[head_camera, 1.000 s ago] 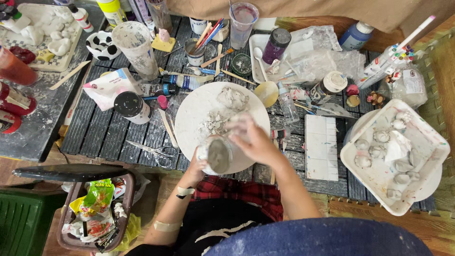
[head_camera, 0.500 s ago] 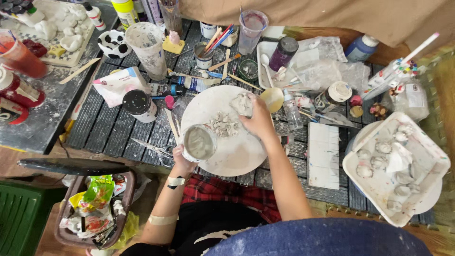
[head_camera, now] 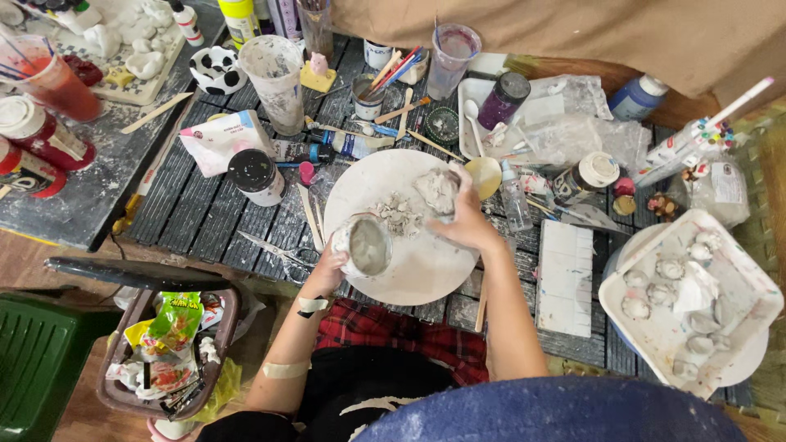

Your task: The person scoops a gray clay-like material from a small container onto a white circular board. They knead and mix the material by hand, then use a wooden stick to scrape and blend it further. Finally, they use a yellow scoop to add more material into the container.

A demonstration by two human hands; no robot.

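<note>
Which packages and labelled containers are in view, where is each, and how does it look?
Pouch: flat, white and pink, left of the plate.
Snack wrapper: green and yellow, in the bin at lower left.
Red jars: white lids, far left.
Blue bottle: white cap, upper right.
Yellow bottle: top edge.

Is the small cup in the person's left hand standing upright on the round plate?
No, the left hand holds the small cup tipped on its side, its opening facing the camera.

Left hand (head_camera: 332, 266) forward at about 11 o'clock, fingers curled shut in a side grip, tape strip at wrist, another on forearm. Right hand (head_camera: 465, 219) reaches further out at 12 o'clock, palm down, fingers bent in a pinch (fingertips hidden). Both elbows bent.
</note>
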